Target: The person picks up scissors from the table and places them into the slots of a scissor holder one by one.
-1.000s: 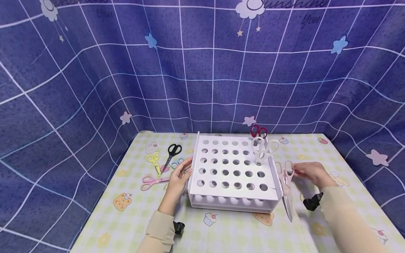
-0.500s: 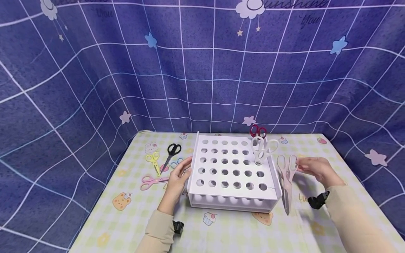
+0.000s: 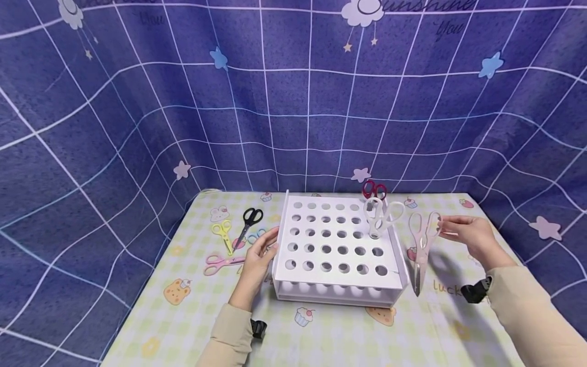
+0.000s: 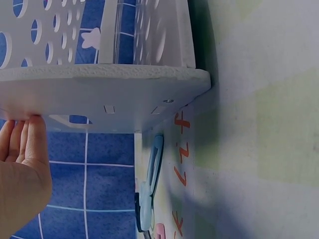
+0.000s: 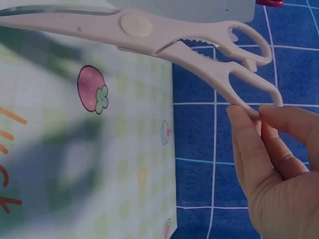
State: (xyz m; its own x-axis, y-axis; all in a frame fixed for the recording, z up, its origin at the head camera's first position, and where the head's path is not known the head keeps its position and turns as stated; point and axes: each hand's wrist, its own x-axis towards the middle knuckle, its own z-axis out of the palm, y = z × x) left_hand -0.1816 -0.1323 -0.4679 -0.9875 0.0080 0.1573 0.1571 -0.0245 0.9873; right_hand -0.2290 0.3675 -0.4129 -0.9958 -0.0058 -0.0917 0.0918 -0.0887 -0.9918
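Observation:
My right hand (image 3: 477,237) pinches one handle loop of large pale pink scissors (image 3: 421,251) between thumb and fingers. The scissors hang above the cloth beside the white rack (image 3: 330,280), blades tilted down. In the right wrist view the scissors (image 5: 164,32) are nearly closed, the thumb and fingertips at the handle's outer edge. My left hand (image 3: 258,267) touches the rack's left side panel; in the left wrist view its straight fingers (image 4: 36,137) press against that panel (image 4: 75,99). White scissors (image 3: 377,224) and red scissors (image 3: 375,191) stand in holes along the rack's right side.
Left of the rack lie yellow scissors (image 3: 223,237), black scissors (image 3: 249,221), pink scissors (image 3: 221,264) and blue scissors (image 3: 257,235), the last partly hidden. A checked cloth (image 3: 348,336) covers the table. A blue grid curtain (image 3: 284,102) hangs behind.
My right hand has lifted the pale pink scissors from beside the rack, moving up and slightly right. The scissors' blades have come together. My left hand stays at the rack.

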